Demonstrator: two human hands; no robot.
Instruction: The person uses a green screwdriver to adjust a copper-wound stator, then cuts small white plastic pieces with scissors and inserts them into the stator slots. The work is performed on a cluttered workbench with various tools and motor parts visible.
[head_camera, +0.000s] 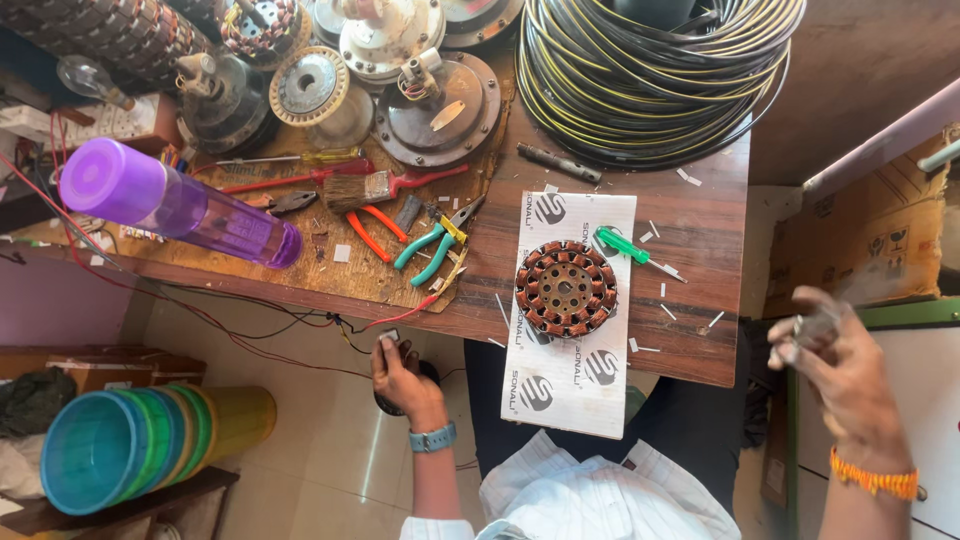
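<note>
Right hand (845, 375), blurred, pinches a small unclear item in closed fingers, left hand (400, 370) grips a dark object below the surface (700, 230); copper-wound stator (566, 288) on white sheet (570, 385) looks heavy, rigid, best held by its rim.

Between your hands, a white rectangular printed sheet (577, 312) with dark round logos overhangs the table edge. Beyond your right hand (838, 372) stands a brown cardboard box (868, 240).

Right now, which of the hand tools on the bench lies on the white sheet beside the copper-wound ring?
The green-handled screwdriver. It lies on the white sheet near the copper-wound ring; the pliers and brush lie on the bare wood.
</note>
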